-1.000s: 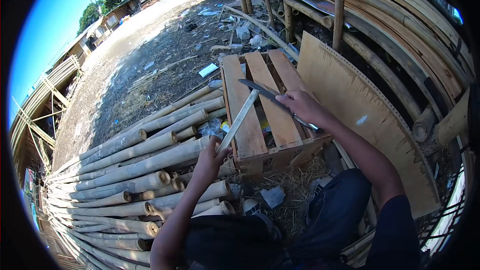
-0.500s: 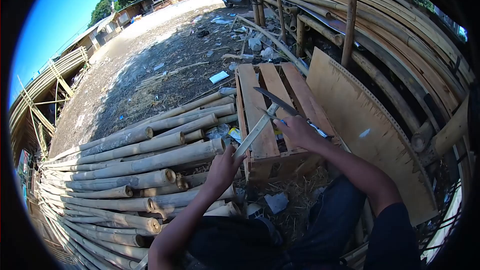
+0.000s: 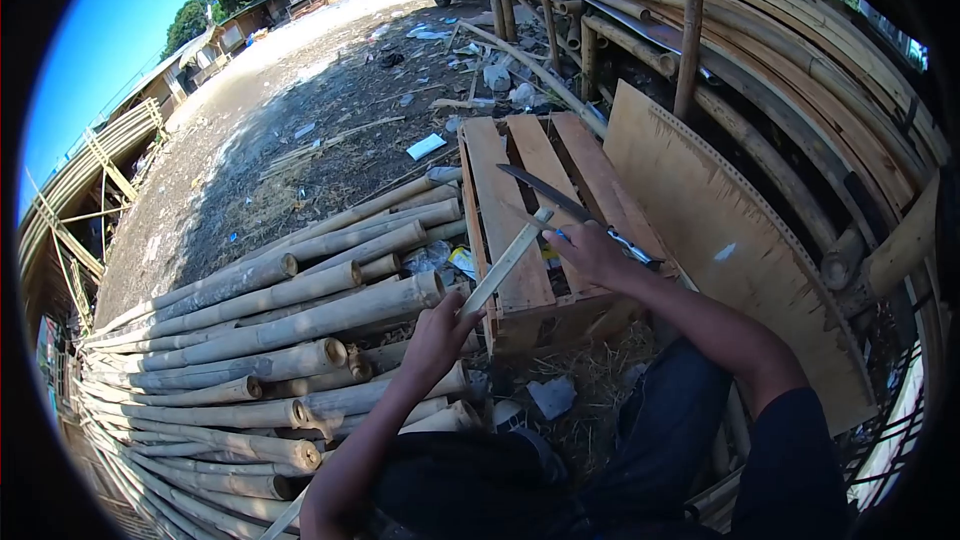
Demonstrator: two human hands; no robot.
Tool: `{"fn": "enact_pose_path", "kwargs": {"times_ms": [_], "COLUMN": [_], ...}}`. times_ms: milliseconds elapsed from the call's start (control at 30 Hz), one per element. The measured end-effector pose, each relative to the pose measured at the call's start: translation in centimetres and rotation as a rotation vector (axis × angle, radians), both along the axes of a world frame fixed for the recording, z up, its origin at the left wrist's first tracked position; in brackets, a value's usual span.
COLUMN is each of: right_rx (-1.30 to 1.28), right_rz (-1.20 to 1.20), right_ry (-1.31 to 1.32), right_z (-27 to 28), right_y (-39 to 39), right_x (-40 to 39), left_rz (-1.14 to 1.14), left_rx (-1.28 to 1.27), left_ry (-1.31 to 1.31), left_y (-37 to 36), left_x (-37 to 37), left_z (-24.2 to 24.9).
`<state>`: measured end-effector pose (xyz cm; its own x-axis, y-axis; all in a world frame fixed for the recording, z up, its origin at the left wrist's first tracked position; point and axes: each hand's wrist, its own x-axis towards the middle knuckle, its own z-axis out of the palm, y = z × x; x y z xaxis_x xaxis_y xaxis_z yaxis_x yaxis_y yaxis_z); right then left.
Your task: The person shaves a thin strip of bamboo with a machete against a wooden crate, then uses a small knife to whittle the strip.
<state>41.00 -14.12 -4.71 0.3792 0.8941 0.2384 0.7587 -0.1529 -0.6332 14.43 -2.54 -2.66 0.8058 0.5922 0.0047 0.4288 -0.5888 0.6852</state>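
My left hand [image 3: 437, 338] is wrapped round the lower end of a pale, flat bamboo strip [image 3: 505, 267], which slants up to the right over a wooden crate [image 3: 519, 288]. My right hand [image 3: 592, 256] is closed on a knife [image 3: 519, 213] whose thin blade reaches left to the strip's upper end. Its handle is mostly hidden in the fingers. On the crate's slats, just beyond my right hand, lies a larger dark blade [image 3: 545, 190]. A tool with a blue and silver handle [image 3: 635, 251] shows to the right of that hand.
Cut bamboo poles [image 3: 330, 315] lie stacked at the left, ends toward the crate. A curved plywood sheet [image 3: 720, 240] leans at the right, with long poles [image 3: 800, 50] racked behind it. Littered ground [image 3: 330, 110] stretches ahead. My legs [image 3: 665, 420] are below.
The view has shifted slightly, so the scene sits a little further left and up. Both hands keep their holds, and the knife stays by the strip's upper end.
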Motion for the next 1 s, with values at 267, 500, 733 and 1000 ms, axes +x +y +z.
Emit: {"fn": "enact_pose_path", "kwargs": {"times_ms": [267, 500, 733, 1000], "right_rx": [0.085, 0.095, 0.012, 0.054], "right_rz": [0.036, 0.086, -0.026, -0.074], "right_ry": [0.099, 0.122, -0.116, 0.026], "right_z": [-1.0, -0.6, -1.0, 0.1], "right_y": [0.3, 1.0, 2.3, 1.6], "right_x": [0.2, -1.1, 2.8, 1.2], "left_rz": [0.035, 0.024, 0.001, 0.025], "left_rx": [-0.004, 0.229, 0.165, 0.014], "left_ry": [-0.028, -0.103, -0.018, -0.011], "left_y": [0.8, 0.5, 0.2, 1.0], "left_x": [-0.3, -0.5, 0.0, -0.6], "left_z": [-1.1, -0.7, -0.7, 0.1]}}
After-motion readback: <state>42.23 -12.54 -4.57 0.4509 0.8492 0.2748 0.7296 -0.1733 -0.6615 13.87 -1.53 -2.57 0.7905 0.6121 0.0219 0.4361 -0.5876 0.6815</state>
